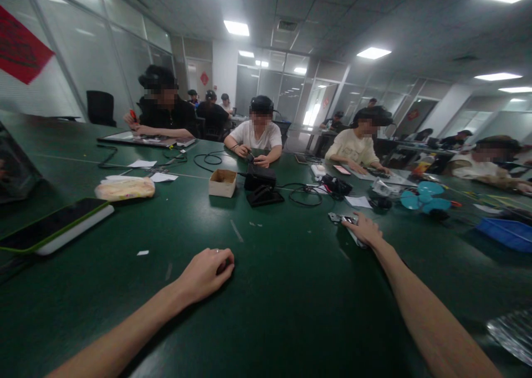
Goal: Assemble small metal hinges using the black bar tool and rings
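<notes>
My left hand (208, 274) rests on the green table (266, 311) with its fingers curled inward, and nothing shows in it. Further right and forward, my right hand (364, 229) lies over a small silver and dark device (354, 235), its fingers on the device's upper side. A small metallic part (334, 217) sits at the device's far left end. The underside of the device is hidden by the hand and the table.
Ahead are an open small box (222, 183) and a black device (260, 177) with cables. A phone (54, 223) and a soft packet (124, 189) lie left. Blue fan blades (425, 198), a blue tray (507, 232) and a clear ridged object (513, 333) are right. Several people sit beyond.
</notes>
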The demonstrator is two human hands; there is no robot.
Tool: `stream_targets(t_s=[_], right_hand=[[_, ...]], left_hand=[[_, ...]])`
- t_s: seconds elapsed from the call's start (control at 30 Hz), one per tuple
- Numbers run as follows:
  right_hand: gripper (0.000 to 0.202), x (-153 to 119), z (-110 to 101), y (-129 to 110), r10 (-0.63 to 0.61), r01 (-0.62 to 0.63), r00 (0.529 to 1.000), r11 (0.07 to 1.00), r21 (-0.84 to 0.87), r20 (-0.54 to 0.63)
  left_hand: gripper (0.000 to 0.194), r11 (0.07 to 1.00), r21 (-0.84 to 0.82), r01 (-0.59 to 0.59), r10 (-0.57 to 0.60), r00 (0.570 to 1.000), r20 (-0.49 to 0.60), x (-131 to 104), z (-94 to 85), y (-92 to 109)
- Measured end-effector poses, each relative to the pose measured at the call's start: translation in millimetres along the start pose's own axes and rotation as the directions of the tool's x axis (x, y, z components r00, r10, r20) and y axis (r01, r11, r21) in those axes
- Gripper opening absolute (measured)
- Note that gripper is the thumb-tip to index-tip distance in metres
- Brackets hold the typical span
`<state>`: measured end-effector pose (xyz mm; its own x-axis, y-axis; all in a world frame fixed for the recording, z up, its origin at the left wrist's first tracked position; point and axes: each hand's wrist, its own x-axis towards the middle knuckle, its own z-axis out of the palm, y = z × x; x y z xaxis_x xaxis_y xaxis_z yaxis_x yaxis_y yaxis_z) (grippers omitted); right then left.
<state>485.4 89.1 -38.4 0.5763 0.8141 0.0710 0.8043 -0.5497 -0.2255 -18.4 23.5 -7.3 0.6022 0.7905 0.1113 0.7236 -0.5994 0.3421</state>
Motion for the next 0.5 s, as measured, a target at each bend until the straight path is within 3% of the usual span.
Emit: stream_targets(t_s=[0.5], right_hand=[[0.069,4.0,2.6,5.2,0.028,-0.028,1.0,1.0,0.002,0.005]], left_hand=[[0.015,1.0,0.019,-0.015,0.015,1.0,0.004,0.4,-0.4,0.6]])
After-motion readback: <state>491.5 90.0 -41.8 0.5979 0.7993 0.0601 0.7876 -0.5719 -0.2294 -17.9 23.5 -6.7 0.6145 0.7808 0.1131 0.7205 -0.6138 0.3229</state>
